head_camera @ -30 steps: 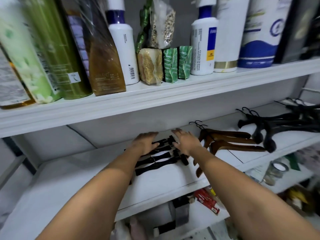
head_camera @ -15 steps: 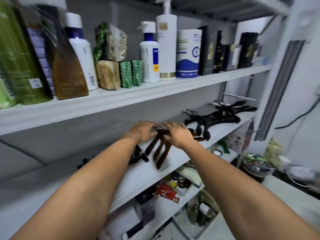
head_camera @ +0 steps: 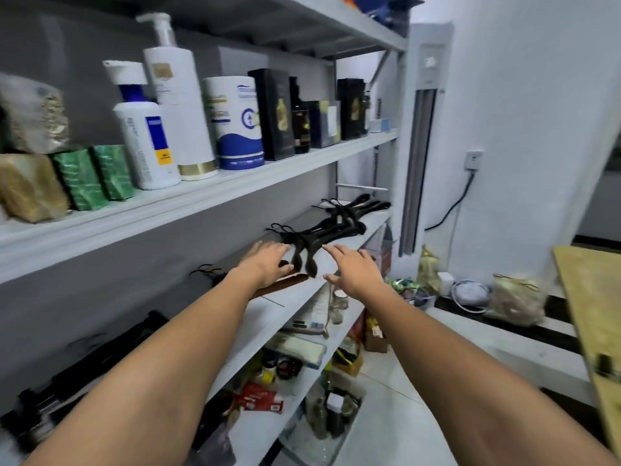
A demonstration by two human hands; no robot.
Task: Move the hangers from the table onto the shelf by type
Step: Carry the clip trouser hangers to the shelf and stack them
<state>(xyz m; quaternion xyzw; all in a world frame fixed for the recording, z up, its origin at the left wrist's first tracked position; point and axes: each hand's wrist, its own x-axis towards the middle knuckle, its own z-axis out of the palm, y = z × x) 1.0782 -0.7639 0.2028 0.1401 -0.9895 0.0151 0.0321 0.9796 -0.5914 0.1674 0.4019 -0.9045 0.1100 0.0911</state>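
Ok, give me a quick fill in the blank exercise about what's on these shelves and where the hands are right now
1. The left hand rests on the ____ wooden hangers.
2. The right hand is open and holds ____.
3. The hangers just beyond both hands are ____ in colour.
4. The pump bottles stand on the shelf ____ the hangers.

Missing words: brown; nothing; black; above

On the shelf [head_camera: 295,297], one pile of hangers [head_camera: 339,227] is laid just beyond the fingers [head_camera: 268,252] of the left hand [head_camera: 267,264]; another hanger [head_camera: 282,284] is pressed beneath that palm. A further pile [head_camera: 67,375] is set well behind both wrists, leftward.
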